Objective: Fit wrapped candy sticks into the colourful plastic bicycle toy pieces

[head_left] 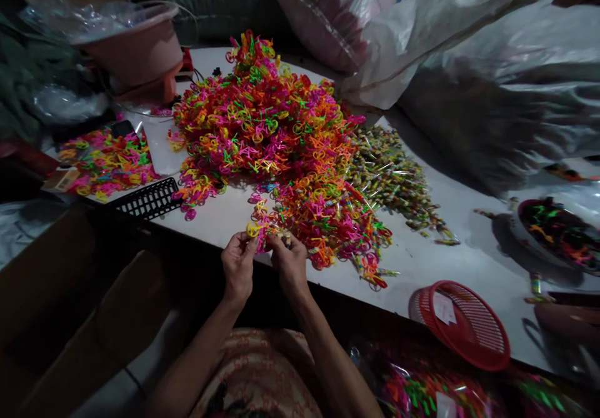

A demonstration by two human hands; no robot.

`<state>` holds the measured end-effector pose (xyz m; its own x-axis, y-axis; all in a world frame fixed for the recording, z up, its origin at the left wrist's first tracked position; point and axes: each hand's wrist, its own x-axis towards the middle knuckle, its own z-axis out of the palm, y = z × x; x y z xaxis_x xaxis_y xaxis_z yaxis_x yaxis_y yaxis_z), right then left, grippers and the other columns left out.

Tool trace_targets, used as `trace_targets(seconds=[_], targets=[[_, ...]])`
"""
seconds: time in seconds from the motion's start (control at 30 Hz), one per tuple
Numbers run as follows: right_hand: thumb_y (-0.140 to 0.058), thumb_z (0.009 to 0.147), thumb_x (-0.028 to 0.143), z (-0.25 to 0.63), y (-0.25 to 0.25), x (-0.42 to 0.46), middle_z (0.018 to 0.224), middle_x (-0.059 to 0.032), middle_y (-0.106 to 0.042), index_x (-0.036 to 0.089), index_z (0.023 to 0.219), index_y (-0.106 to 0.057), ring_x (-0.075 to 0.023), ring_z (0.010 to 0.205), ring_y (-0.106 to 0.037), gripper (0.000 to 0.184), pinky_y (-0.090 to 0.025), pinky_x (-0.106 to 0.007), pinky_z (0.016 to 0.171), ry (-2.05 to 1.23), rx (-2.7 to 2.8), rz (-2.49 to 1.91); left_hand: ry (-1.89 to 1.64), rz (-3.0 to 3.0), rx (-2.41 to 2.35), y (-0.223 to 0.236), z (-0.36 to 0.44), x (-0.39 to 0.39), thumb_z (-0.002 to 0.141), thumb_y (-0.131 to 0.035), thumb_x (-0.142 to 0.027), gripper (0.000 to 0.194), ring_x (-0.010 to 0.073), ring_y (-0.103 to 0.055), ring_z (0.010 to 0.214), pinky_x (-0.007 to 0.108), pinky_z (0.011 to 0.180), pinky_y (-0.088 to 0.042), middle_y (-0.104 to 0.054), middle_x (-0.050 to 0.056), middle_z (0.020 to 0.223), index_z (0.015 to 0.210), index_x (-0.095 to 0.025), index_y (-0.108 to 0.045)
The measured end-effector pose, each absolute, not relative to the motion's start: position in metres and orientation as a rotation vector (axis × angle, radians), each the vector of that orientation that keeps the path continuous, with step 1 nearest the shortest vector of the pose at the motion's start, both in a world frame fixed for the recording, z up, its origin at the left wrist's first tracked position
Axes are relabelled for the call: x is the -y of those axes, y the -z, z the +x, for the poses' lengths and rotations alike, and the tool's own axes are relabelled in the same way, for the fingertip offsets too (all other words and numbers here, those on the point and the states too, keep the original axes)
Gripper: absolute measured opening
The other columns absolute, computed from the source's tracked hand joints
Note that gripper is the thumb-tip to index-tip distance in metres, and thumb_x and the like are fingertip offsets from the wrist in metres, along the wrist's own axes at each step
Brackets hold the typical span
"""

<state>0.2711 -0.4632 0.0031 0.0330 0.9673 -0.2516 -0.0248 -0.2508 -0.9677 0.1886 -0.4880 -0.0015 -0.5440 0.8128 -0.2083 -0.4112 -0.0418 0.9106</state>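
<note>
At the table's front edge my left hand pinches a small yellow plastic piece with a round loop. Close beside it, my right hand is closed on a small wrapped candy tube, partly covered by the fingers. Just beyond both hands lies a large heap of small bright plastic pieces in pink, orange, yellow, red and green. Its front part spreads right up to my fingers. Against the heap's right side rests a pile of small wrapped tubes with clear, shiny ends.
A black slotted basket lies left, near more plastic pieces. Behind stands a pink bucket. A red basket sits at the right front edge, with a bowl of pieces beyond. Large plastic sacks crowd the back right.
</note>
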Motion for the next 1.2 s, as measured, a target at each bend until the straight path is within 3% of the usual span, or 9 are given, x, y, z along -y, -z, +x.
trace_targets(seconds=[0.2, 0.33, 0.47, 0.63, 0.77, 0.83, 0.97, 1.07, 1.2], targets=[[-0.064, 0.066, 0.041, 0.280, -0.006, 0.456, 0.061, 0.0016, -0.052, 0.021, 0.062, -0.055, -0.0122, 0.057, -0.044, 0.022, -0.037, -0.025, 0.054, -1.128, 1.294, -1.288, -1.582, 0.588, -1.265, -0.002, 0.178, 0.489, 0.062, -0.078, -0.028, 0.021, 0.0106, -0.058, 0.067, 0.020, 0.064, -0.047, -0.065, 0.000, 0.074, 0.075, -0.017, -0.065], [-0.066, 0.068, 0.044, 0.284, -0.009, 0.448, 0.053, 0.0040, -0.047, 0.020, 0.059, -0.053, -0.0098, 0.049, -0.037, 0.029, -0.030, -0.023, 0.045, -1.314, 1.181, -1.291, -1.496, 0.597, -1.194, -0.005, 0.167, 0.485, 0.059, -0.080, -0.028, 0.022, 0.0101, -0.059, 0.067, 0.020, 0.060, -0.048, -0.065, 0.002, 0.082, 0.070, -0.015, -0.066], [-0.070, 0.063, 0.048, 0.279, -0.009, 0.441, 0.049, 0.0040, -0.049, 0.019, 0.061, -0.056, -0.0071, 0.041, -0.031, 0.033, -0.022, -0.022, 0.039, -1.609, 1.140, -1.222, -1.408, 0.522, -1.089, -0.006, 0.155, 0.477, 0.053, -0.084, -0.024, 0.035, 0.0101, -0.060, 0.066, 0.021, 0.061, -0.049, -0.066, 0.001, 0.077, 0.081, -0.016, -0.066], [-0.073, 0.059, 0.046, 0.274, -0.007, 0.436, 0.057, 0.0022, -0.054, 0.019, 0.065, -0.061, -0.0100, 0.052, -0.044, 0.031, -0.035, -0.022, 0.048, -1.561, 1.248, -1.153, -1.285, 0.511, -1.088, -0.006, 0.150, 0.476, 0.051, -0.085, -0.027, 0.043, 0.0109, -0.061, 0.057, 0.019, 0.047, -0.044, -0.069, 0.003, 0.077, 0.086, -0.013, -0.065], [-0.066, 0.069, 0.046, 0.281, -0.007, 0.439, 0.053, 0.0049, -0.048, 0.018, 0.080, -0.065, -0.0094, 0.049, -0.041, 0.030, -0.032, -0.021, 0.045, -1.599, 1.277, -1.203, -1.399, 0.435, -1.150, -0.007, 0.151, 0.477, 0.048, -0.086, -0.025, 0.046, 0.0096, -0.060, 0.053, 0.020, 0.048, -0.049, -0.066, -0.003, 0.072, 0.084, -0.016, -0.057], [-0.063, 0.072, 0.042, 0.286, -0.008, 0.442, 0.051, 0.0060, -0.046, 0.018, 0.085, -0.066, -0.0094, 0.048, -0.042, 0.028, -0.032, -0.021, 0.045, -1.651, 1.296, -1.192, -1.378, 0.401, -1.106, -0.008, 0.151, 0.477, 0.053, -0.084, -0.027, 0.043, 0.0106, -0.061, 0.055, 0.020, 0.048, -0.049, -0.066, -0.002, 0.074, 0.084, -0.016, -0.057], [-0.071, 0.062, 0.036, 0.292, -0.007, 0.443, 0.051, 0.0077, -0.052, 0.018, 0.090, -0.061, -0.0095, 0.045, -0.045, 0.034, -0.036, -0.022, 0.045, -1.688, 1.153, -1.195, -1.350, 0.272, -0.988, -0.007, 0.150, 0.474, 0.062, -0.078, -0.026, 0.030, 0.0117, -0.062, 0.057, 0.023, 0.053, -0.051, -0.068, 0.002, 0.075, 0.084, -0.014, -0.061], [-0.076, 0.057, 0.036, 0.293, -0.008, 0.443, 0.054, 0.0075, -0.058, 0.020, 0.089, -0.055, -0.0096, 0.041, -0.048, 0.042, -0.036, -0.022, 0.042, -1.743, 1.022, -1.172, -1.363, 0.206, -1.010, -0.005, 0.150, 0.474, 0.059, -0.076, -0.016, 0.028, 0.0120, -0.063, 0.060, 0.023, 0.058, -0.053, -0.068, 0.002, 0.073, 0.083, -0.013, -0.063], [-0.077, 0.059, 0.038, 0.295, -0.012, 0.444, 0.054, 0.0059, -0.058, 0.018, 0.076, -0.054, -0.0068, 0.041, -0.047, 0.034, -0.036, -0.020, 0.042, -1.775, 1.024, -1.133, -1.336, 0.164, -1.024, -0.006, 0.148, 0.476, 0.055, -0.076, -0.011, 0.032, 0.0129, -0.065, 0.064, 0.024, 0.061, -0.055, -0.070, 0.002, 0.076, 0.085, -0.013, -0.063]])
